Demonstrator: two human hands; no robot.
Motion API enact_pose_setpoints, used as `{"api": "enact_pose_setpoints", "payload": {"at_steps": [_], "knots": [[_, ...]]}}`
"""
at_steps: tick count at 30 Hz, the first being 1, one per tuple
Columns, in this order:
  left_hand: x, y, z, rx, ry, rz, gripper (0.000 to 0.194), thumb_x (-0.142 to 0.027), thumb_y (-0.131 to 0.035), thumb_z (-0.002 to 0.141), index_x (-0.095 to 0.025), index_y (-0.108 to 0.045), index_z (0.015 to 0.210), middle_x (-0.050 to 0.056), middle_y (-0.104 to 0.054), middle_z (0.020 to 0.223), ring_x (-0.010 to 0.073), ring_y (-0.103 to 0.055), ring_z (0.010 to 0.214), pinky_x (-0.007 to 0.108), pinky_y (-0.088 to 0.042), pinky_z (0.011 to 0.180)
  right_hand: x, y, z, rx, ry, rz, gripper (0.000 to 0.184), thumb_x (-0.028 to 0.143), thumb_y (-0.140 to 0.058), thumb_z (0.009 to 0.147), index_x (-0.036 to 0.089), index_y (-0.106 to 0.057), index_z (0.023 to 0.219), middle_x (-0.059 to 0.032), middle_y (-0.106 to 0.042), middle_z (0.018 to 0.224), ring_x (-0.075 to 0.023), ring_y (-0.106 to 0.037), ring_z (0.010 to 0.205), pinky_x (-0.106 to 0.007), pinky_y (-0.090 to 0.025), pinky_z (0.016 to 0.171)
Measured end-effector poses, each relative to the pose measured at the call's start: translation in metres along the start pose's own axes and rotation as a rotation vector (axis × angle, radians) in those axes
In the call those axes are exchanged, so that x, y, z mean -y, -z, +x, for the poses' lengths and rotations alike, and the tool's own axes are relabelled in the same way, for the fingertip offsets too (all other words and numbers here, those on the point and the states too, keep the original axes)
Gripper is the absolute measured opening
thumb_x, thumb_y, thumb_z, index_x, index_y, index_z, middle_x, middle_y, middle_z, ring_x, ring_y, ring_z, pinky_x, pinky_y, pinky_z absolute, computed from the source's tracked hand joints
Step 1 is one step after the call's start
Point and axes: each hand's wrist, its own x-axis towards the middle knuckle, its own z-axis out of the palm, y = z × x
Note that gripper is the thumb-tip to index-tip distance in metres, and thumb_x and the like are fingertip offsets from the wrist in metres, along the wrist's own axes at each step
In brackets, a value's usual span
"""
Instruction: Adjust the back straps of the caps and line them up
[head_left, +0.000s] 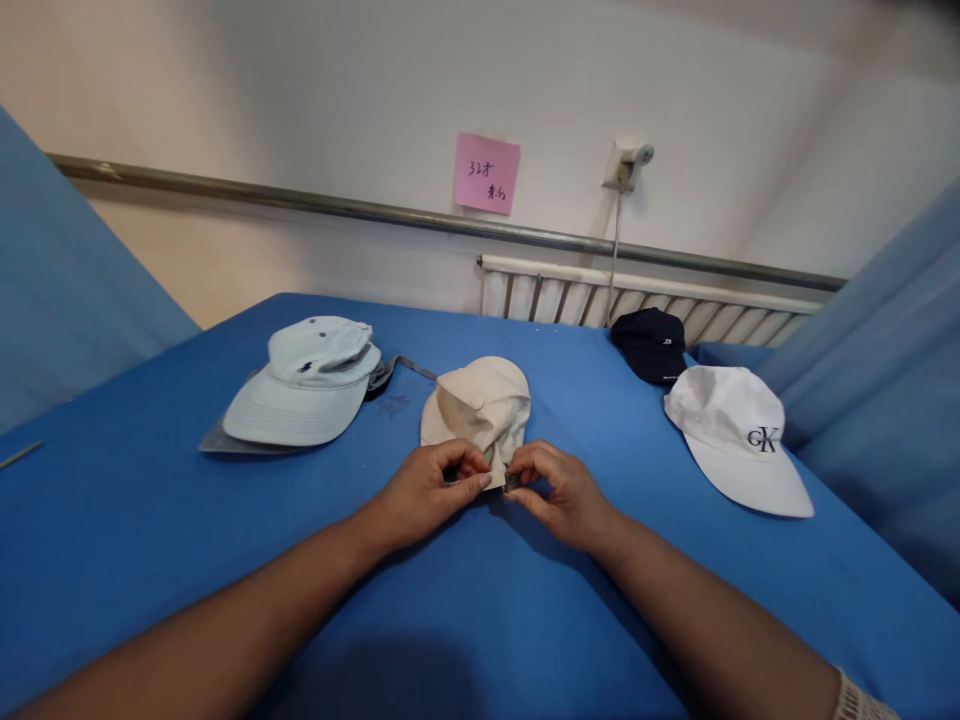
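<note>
A beige baseball cap (491,395) lies in the middle of the blue-covered table (360,600), its back strap towards me. My left hand (439,485) pinches the cap's strap between thumb and fingers. Close beside it, my right hand (551,490) is closed on a small dark metal strap buckle (511,481) at the end of the strap. My fingertips partly cover the buckle, so how the strap runs through it cannot be made out.
A pale blue cap (315,370) rests on a grey one at the left, with a dark strap behind. On the right lie a white cap (739,425) and a navy cap (651,343). Behind the table are a radiator (547,295), a metal rail (337,208) and blue curtains (885,380).
</note>
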Motion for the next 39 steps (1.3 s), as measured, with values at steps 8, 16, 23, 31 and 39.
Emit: {"api": "enact_pose_setpoints", "payload": {"at_steps": [8,16,23,31,39], "knots": [[0.003,0.000,-0.002,0.067,-0.029,0.008,0.019,-0.034,-0.060,0.084,-0.016,-0.065,0.080,-0.002,-0.059,0.069,0.0115,-0.052,0.066,0.023,-0.042,0.064,-0.003,-0.001,-0.002,0.035,-0.011,-0.014,0.017,0.016,-0.064,0.085,0.022,-0.056,0.098,-0.0039,-0.063,0.094,-0.0160,-0.060,0.082,-0.030,-0.051,0.073],[0.003,0.001,-0.003,0.071,-0.062,0.089,0.019,-0.034,-0.058,0.085,-0.017,-0.066,0.082,-0.001,-0.064,0.073,0.0127,-0.056,0.068,0.024,-0.045,0.068,0.003,0.001,0.000,0.078,0.036,-0.076,0.016,0.013,-0.061,0.086,0.022,-0.053,0.096,-0.0043,-0.062,0.095,-0.0168,-0.058,0.084,-0.031,-0.050,0.075],[0.002,0.000,-0.004,0.072,-0.048,0.116,0.019,-0.034,-0.058,0.085,-0.017,-0.067,0.083,-0.001,-0.066,0.074,0.0130,-0.057,0.069,0.023,-0.044,0.067,0.007,0.002,0.000,0.126,0.048,-0.129,0.018,0.012,-0.059,0.086,0.022,-0.052,0.100,-0.0056,-0.062,0.099,-0.0183,-0.059,0.089,-0.031,-0.049,0.078],[0.001,0.000,-0.004,0.060,-0.062,0.140,0.017,-0.032,-0.058,0.084,-0.018,-0.068,0.084,-0.001,-0.068,0.076,0.0137,-0.059,0.071,0.023,-0.046,0.069,0.006,0.002,0.001,0.135,0.025,-0.142,0.016,0.014,-0.059,0.087,0.022,-0.052,0.099,-0.0053,-0.062,0.098,-0.0180,-0.059,0.087,-0.031,-0.049,0.076],[0.000,0.000,-0.004,0.046,-0.062,0.175,0.017,-0.032,-0.058,0.084,-0.018,-0.067,0.083,0.000,-0.068,0.076,0.0144,-0.060,0.072,0.024,-0.046,0.070,0.011,0.003,-0.001,0.131,0.026,-0.282,0.015,0.017,-0.059,0.090,0.021,-0.056,0.103,-0.0069,-0.062,0.098,-0.0202,-0.059,0.089,-0.033,-0.049,0.077]]}}
